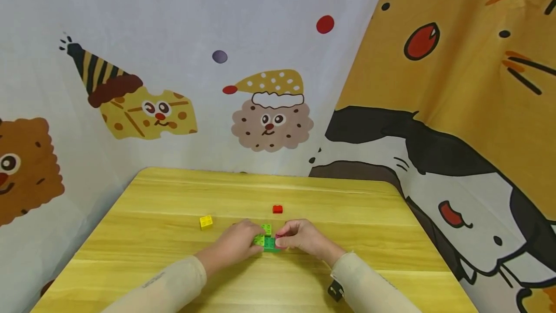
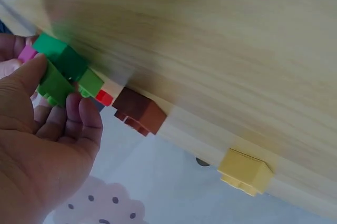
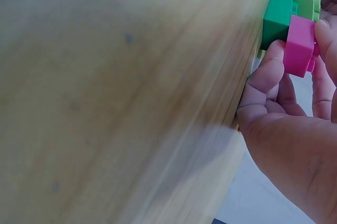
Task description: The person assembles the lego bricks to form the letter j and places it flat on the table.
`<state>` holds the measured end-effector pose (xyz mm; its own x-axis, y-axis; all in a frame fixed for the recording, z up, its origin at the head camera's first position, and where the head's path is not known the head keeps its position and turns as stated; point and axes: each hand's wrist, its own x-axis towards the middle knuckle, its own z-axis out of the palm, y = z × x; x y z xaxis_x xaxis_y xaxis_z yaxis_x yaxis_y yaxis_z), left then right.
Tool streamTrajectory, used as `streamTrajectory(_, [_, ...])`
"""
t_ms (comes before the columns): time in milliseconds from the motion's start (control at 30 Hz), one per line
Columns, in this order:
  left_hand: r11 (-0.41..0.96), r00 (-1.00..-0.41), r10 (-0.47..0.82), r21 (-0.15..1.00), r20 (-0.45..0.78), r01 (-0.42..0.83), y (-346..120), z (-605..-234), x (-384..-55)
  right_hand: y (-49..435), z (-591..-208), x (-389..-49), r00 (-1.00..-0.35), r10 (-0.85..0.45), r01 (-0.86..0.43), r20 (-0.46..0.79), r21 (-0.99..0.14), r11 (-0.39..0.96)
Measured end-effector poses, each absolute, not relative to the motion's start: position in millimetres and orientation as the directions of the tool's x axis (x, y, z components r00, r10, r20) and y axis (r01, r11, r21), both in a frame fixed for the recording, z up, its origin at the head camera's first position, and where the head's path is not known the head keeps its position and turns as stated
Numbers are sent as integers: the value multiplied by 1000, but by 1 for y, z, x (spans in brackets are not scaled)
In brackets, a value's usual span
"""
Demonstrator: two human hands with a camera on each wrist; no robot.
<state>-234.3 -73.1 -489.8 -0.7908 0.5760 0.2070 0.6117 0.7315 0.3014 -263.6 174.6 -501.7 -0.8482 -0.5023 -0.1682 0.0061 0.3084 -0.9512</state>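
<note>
A dark green building brick (image 1: 269,242) sits low between both hands near the table's middle. On its left part is a light green brick (image 2: 54,84), which my left hand (image 1: 236,243) holds with thumb and fingers. My right hand (image 1: 304,239) pinches a pink brick (image 3: 299,48) at the right end of the dark green one. In the right wrist view the pink brick stands against the dark green brick; whether its studs are fully joined I cannot tell. Just behind the dark green brick is a second light green brick (image 1: 267,229).
A red brick (image 1: 277,209) lies farther back, and a yellow brick (image 1: 206,222) to the left. A brown brick (image 2: 139,111) shows in the left wrist view, mostly hidden by the left hand from above. A printed curtain (image 1: 173,37) hangs behind the wooden table (image 1: 173,192).
</note>
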Motion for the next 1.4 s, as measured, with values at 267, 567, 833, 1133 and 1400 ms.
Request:
streamTrajectory(267, [734, -831, 532, 402, 159, 547, -70, -491, -237, 175, -503, -264, -848, -504, 8, -167, -953, 303])
streamTrajectory(567, [724, -806, 581, 380, 116, 576, -77, -490, -240, 173, -504, -265, -846, -511, -9, -154, -953, 303])
streamTrajectory(833, [797, -821, 569, 216, 40, 563, -69, -488, -234, 175, -503, -265, -837, -520, 13, -170, -956, 292])
streamTrajectory(1133, [794, -788, 606, -31, 104, 607, -44, -475, -225, 175, -498, -266, -850, -505, -6, -147, -957, 289])
streamTrajectory(1400, [809, -803, 587, -31, 108, 587, -44, -484, -223, 173, -500, -262, -855, -496, 2, -154, -956, 294])
